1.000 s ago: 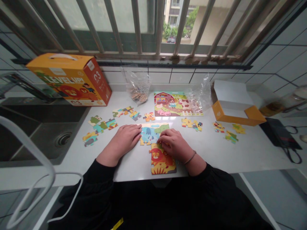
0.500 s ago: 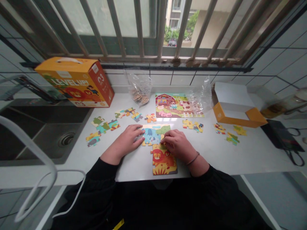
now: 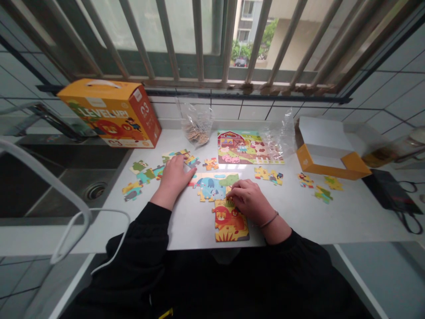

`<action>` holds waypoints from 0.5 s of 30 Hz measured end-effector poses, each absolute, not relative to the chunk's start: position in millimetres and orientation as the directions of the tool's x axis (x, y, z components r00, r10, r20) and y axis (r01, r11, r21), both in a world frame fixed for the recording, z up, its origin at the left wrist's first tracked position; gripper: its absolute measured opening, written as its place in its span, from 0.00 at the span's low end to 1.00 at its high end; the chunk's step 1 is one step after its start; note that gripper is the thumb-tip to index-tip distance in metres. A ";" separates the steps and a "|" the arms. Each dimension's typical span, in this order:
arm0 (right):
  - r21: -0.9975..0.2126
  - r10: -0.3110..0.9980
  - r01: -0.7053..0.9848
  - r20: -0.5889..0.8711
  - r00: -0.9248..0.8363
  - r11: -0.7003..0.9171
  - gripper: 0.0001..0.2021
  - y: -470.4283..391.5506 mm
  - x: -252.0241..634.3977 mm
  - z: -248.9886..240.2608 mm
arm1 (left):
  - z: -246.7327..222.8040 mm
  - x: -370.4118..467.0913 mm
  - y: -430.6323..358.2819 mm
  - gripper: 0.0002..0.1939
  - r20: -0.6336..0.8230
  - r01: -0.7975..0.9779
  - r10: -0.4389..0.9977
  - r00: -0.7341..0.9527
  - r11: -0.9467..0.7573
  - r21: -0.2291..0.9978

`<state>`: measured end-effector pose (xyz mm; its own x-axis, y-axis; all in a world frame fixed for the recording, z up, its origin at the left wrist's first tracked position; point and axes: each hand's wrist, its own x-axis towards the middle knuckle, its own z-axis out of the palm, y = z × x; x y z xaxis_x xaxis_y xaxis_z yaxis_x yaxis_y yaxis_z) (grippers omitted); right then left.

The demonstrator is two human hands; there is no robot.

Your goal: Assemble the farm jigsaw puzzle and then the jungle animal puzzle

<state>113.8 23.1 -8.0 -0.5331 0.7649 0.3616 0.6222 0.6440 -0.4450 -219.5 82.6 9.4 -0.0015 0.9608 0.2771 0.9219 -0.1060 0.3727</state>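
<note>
A joined puzzle section with a blue elephant (image 3: 211, 188) lies at the middle of the counter, and a lion section (image 3: 229, 221) touches its lower edge. My right hand (image 3: 248, 199) rests at the right of both, fingers bent together over the join; whatever they pinch is too small to make out. My left hand (image 3: 175, 177) is up and left of the elephant, fingers apart, over the near side of an arc of loose pieces (image 3: 146, 175). A reddish piece shows beside its thumb. More pieces (image 3: 268, 175) lie to the right.
Behind stand an orange box (image 3: 113, 115), a plastic bag of pieces (image 3: 197, 128), a farm picture (image 3: 241, 148) under a clear bag, and an open carton (image 3: 332, 155). A sink (image 3: 73, 190) is at the left; a black device (image 3: 392, 188) lies at the right.
My left hand has moved left and up, off the elephant section towards the loose pieces. My right hand stays at the join. The whole view has shifted slightly.
</note>
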 end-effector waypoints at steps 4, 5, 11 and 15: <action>-0.448 0.764 0.619 0.361 -0.535 0.645 0.12 24.4 114.4 -10.2 | 8.4 -215.9 97.1 0.19 0.237 0.928 0.971 -0.029 -0.061 0.367; -0.449 0.764 0.619 0.363 -0.533 0.645 0.12 24.5 114.4 -10.6 | 8.2 -215.6 99.3 0.17 0.234 0.926 0.972 -0.025 -0.066 0.372; -0.451 0.769 0.623 0.353 -0.532 0.638 0.12 24.3 114.2 -11.3 | 11.3 -220.4 94.1 0.18 0.335 0.902 0.941 0.041 -0.179 0.393; -0.459 0.780 0.631 0.349 -0.519 0.625 0.11 24.7 116.7 -8.8 | 23.3 -225.2 74.4 0.19 0.430 0.868 0.892 0.141 -0.320 0.380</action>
<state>116.7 24.7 -8.8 -0.5193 0.7802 0.3487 0.6309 0.6252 -0.4594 -225.2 74.4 23.3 0.1407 0.8920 0.4295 0.8679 -0.3199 0.3800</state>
